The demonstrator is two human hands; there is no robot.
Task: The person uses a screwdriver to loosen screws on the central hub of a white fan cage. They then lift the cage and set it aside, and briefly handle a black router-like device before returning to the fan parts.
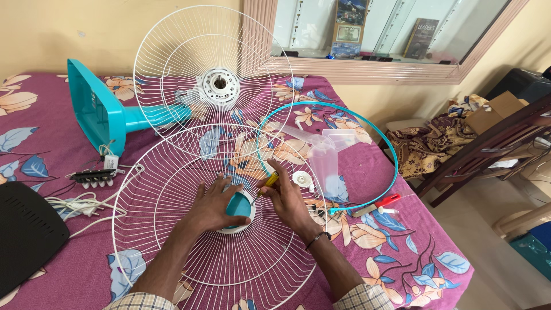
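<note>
A white wire fan guard [172, 241] lies flat on the table in front of me, with a teal round hub cap [240, 205] at its centre. My left hand [213, 202] rests on the hub, fingers spread over its left side. My right hand [287, 198] grips a small yellow-handled screwdriver [267, 183], its tip pointing at the hub's right edge. A dark band circles my right wrist.
A second white guard [172, 51] on a teal fan stand [97, 109] lies behind. A teal rim ring [390, 149], clear fan blades [327, 152], a white knob [302, 178], a red-handled tool [383, 202], white cable [74, 204], a black case [23, 229] and a wooden chair [488, 143] surround it.
</note>
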